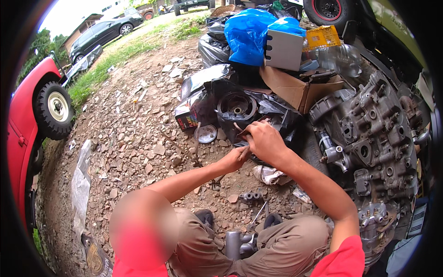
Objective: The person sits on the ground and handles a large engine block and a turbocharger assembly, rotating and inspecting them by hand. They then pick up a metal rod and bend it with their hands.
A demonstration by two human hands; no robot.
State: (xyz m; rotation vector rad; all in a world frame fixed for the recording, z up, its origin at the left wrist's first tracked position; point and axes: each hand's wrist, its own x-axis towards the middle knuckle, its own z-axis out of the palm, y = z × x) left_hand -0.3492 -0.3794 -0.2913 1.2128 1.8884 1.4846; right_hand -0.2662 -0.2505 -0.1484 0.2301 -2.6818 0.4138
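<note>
The head view shows, at the near side, a grey metal pipe part (234,244) on the ground between the person's bent legs (198,247). A little farther lies a thin metal rod (259,213), and just beyond it a grey metal block (251,196) with round holes. A crumpled white wrapping (269,175) is near the right forearm. In the middle, above the stony ground (138,147), the left hand (233,160) and the right hand (266,142) come close together. The grip of both hands is clamped on a small brown piece (242,132), held in the air; fingers cover much of it, so I cannot tell its full shape. To the right stands a large grey engine (374,134). Beyond the hands, a round pale lid (205,134) lies on the left, and a round metal wheel (236,105) rests among black plastic (288,122). Farther are an open cardboard box (286,90) and a blue plastic bag (249,37). Far left, a black car (99,37) is parked.
</note>
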